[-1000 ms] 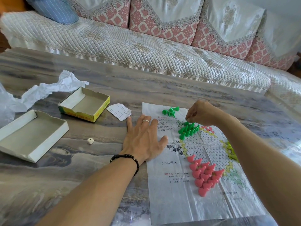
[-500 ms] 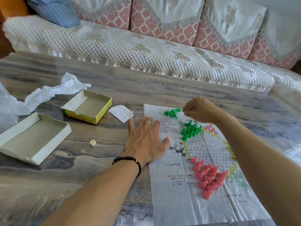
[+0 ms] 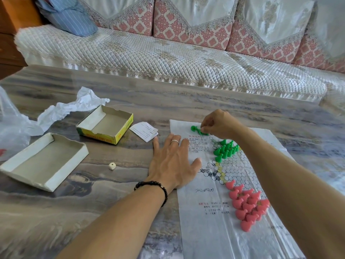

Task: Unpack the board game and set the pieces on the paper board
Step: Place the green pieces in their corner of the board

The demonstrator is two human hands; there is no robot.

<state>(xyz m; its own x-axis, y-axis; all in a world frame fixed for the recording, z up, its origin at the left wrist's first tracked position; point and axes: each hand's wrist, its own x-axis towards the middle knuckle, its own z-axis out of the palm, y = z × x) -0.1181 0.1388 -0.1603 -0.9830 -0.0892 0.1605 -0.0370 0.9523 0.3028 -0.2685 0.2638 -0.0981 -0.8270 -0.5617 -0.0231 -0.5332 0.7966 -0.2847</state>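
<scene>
Loose green pieces [image 3: 198, 130], right hand [image 3: 218, 124] now reaching them, pinching one

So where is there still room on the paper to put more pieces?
The paper board is bare along its near left part, below the left hand and left of the pink pieces. It is crowded at the far end, where the right hand reaches the loose green pieces, beside the standing green pieces.
</scene>
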